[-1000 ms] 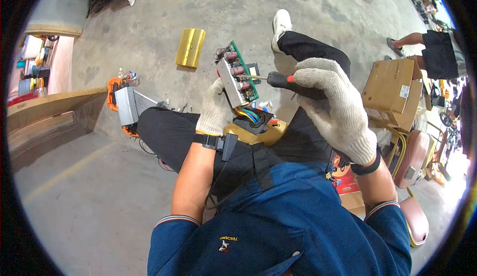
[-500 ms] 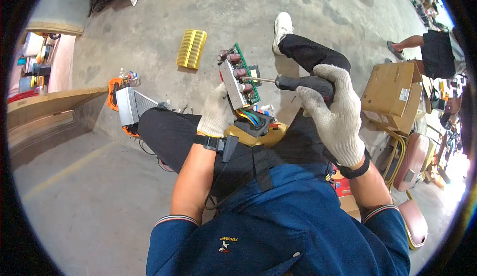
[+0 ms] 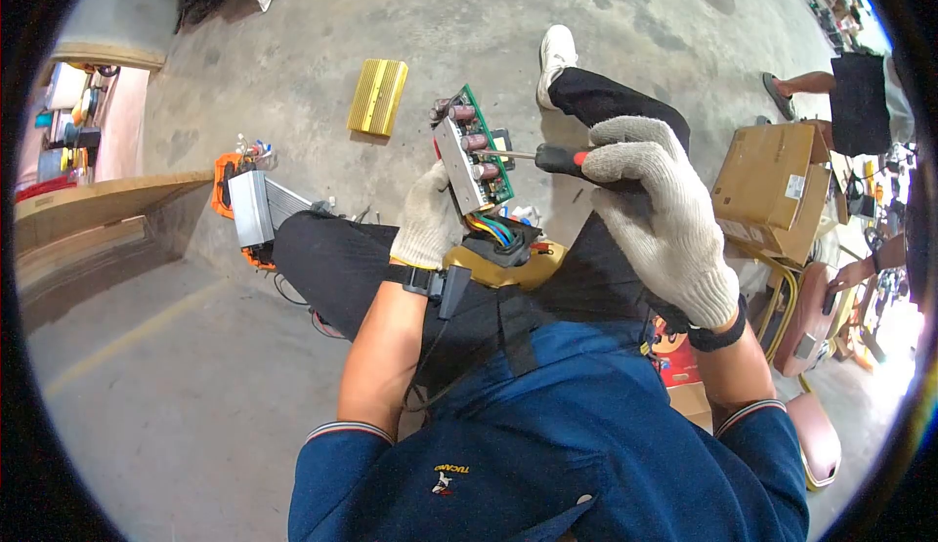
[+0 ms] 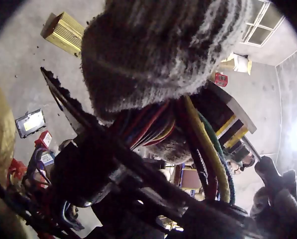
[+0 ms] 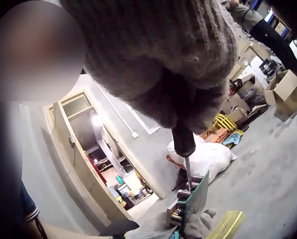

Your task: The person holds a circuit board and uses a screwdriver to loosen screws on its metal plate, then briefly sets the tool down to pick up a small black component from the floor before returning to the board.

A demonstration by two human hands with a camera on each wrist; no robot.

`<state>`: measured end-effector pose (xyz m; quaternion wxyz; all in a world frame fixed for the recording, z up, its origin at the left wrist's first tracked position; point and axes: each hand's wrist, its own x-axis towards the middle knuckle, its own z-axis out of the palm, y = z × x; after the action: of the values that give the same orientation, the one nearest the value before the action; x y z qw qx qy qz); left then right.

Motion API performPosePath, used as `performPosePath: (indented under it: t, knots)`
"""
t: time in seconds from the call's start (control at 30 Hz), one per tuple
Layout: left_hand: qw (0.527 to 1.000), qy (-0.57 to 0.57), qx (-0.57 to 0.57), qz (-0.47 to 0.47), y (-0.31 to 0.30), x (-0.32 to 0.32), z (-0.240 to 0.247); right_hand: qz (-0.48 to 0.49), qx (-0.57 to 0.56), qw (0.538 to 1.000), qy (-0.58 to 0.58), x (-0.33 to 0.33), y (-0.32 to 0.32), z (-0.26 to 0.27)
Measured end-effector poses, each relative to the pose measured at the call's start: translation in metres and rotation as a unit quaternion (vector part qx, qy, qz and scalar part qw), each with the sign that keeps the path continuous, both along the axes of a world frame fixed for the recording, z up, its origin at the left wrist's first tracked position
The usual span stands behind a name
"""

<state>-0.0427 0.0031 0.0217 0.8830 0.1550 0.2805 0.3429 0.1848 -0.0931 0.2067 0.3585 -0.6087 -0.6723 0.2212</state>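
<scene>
My gloved left hand (image 3: 427, 217) grips a green circuit board (image 3: 479, 127) by its metal plate side. Several brown capacitors (image 3: 474, 142) stand on the board beside the silver metal plate (image 3: 457, 166). Coloured wires (image 3: 491, 229) run from its lower end; they also show in the left wrist view. My gloved right hand (image 3: 660, 210) holds a screwdriver (image 3: 562, 159) with a black and red handle, its fingers curled round it. The screwdriver's shaft reaches over the board among the capacitors, and its tip is hidden there. In the right wrist view the shaft (image 5: 188, 172) points down at the board.
A gold finned metal case (image 3: 377, 98) lies on the concrete floor ahead. To the left sits a silver finned unit (image 3: 252, 208) with orange ends. An open cardboard box (image 3: 767, 176) stands at right, with a person's leg (image 3: 806, 85) behind it and a pink case (image 3: 811, 312) nearer.
My right hand opened its fingers from the screwdriver handle half a second ago and has now closed them round it again. The board stays nearly still in my left hand.
</scene>
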Motion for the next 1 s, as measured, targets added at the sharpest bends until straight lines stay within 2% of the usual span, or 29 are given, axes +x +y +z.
performPosePath:
  t: [0.2, 0.3, 0.37, 0.47, 0.6, 0.67, 0.9, 1.0]
  knots:
    - [0.999, 0.03, 0.013, 0.015, -0.002, 0.002, 0.006, -0.004, 0.009, 1.0, 0.012, -0.001, -0.001, -0.002]
    - [1.0, -0.011, 0.015, 0.006, 0.002, 0.001, -0.005, -0.047, 0.008, 0.999, 0.025, -0.002, -0.003, -0.007]
    - [0.999, -0.023, 0.027, -0.007, 0.002, 0.001, -0.001, -0.126, -0.038, 0.989, 0.065, -0.007, -0.006, -0.007]
    - [1.0, 0.01, 0.006, 0.002, 0.003, 0.002, 0.005, -0.16, -0.04, 0.983, 0.083, -0.01, -0.009, -0.013]
    - [0.999, -0.017, 0.031, 0.006, 0.002, 0.004, 0.01, -0.177, -0.039, 0.983, 0.041, -0.014, -0.012, -0.011]
    - [1.0, 0.025, -0.011, 0.009, 0.002, 0.004, 0.004, -0.194, -0.067, 0.976, 0.078, -0.015, -0.013, -0.014]
    - [0.999, 0.05, 0.001, 0.02, 0.003, 0.006, 0.004, -0.198, -0.072, 0.974, 0.089, -0.016, -0.013, -0.011]
    - [0.997, 0.064, -0.038, 0.012, 0.002, 0.006, 0.014, -0.205, -0.08, 0.97, 0.098, -0.017, -0.016, -0.009]
